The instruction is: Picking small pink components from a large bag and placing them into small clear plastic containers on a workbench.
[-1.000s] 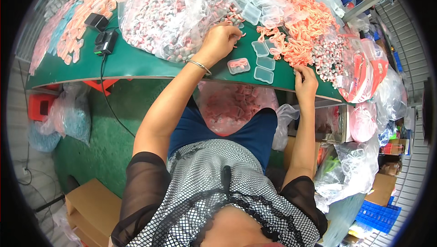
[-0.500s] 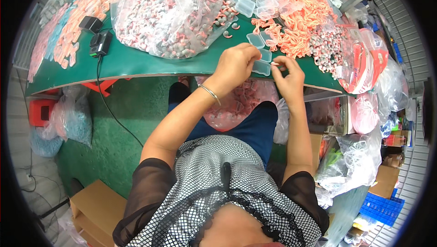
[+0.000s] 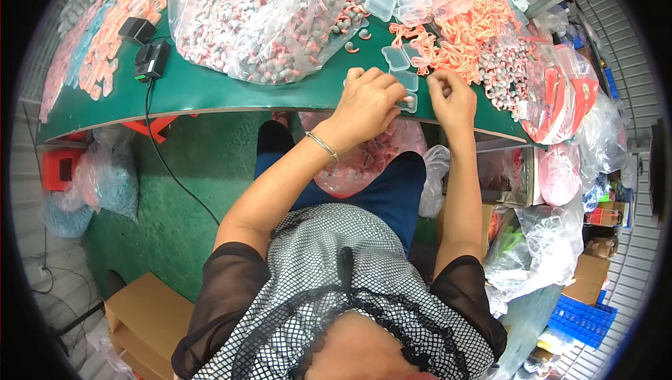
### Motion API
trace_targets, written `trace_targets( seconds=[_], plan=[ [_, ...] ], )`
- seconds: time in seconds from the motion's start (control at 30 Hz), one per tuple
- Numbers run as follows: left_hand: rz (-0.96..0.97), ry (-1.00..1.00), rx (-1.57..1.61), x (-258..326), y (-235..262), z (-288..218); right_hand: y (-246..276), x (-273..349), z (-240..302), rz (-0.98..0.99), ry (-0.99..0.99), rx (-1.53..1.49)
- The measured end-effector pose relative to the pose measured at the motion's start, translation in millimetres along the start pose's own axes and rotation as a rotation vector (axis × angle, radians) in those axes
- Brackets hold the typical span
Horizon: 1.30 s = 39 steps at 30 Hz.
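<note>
My left hand (image 3: 367,100), with a bangle on its wrist, is closed with curled fingers at the left side of a small open clear plastic box (image 3: 406,80) near the table's front edge. Its fingertips are partly hidden, so I cannot make out what they hold. A small pale pink piece (image 3: 409,99) shows in the near half of the box. Just right of it, my right hand (image 3: 453,98) is raised with fingers pinched together; anything in them is hidden. Another open clear box (image 3: 395,58) lies behind. Beyond my right hand are a heap of orange cords (image 3: 465,12) and a pile of small grey-and-white pieces (image 3: 502,65).
A large clear bag (image 3: 259,26) of grey-and-pink pieces with curved tails stands on the green table (image 3: 231,96). Black adapters (image 3: 150,60) with a cable (image 3: 148,117) sit left, by rows of orange packets (image 3: 115,44). A bag of pink pieces (image 3: 350,163) is between my knees.
My left hand has turned and lowered beside the box, its knuckles now upward. My right hand has moved slightly right and away from the box, its fingers curling inward.
</note>
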<state>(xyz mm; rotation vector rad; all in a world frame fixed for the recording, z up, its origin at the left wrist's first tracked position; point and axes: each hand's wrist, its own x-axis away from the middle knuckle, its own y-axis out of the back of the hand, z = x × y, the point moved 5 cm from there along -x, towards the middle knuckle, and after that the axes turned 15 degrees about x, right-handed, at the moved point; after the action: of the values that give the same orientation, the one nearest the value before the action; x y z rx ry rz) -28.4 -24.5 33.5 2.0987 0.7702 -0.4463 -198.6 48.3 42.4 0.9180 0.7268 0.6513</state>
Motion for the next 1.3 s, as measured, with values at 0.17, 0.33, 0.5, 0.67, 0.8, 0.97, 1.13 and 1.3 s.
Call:
trace_targets(
  seconds=[0.17,0.33,0.5,0.67,0.8,0.97,1.13,1.3],
  plan=[
    [-0.020,0.036,-0.068,-7,1,1,-21,-24,3,-0.212,0.173,0.345],
    [0.091,0.062,-0.097,-12,-1,3,-20,-29,-12,-0.103,0.051,0.244],
    [0.035,0.107,-0.051,-9,1,7,-1,-6,-33,0.030,0.017,-0.165],
    [0.038,0.114,-0.031,-11,1,7,1,-7,-26,0.036,-0.053,-0.637],
    [0.036,0.131,-0.019,-9,0,9,-2,-6,-15,0.060,-0.012,-0.812],
    [0.045,0.132,0.032,-7,2,5,0,14,7,0.139,0.336,-0.425],
    [0.021,0.124,0.073,-1,2,4,0,18,19,0.187,0.537,-0.240],
    [0.028,0.042,-0.007,2,0,4,-2,14,23,0.184,0.634,-0.114]
  ],
)
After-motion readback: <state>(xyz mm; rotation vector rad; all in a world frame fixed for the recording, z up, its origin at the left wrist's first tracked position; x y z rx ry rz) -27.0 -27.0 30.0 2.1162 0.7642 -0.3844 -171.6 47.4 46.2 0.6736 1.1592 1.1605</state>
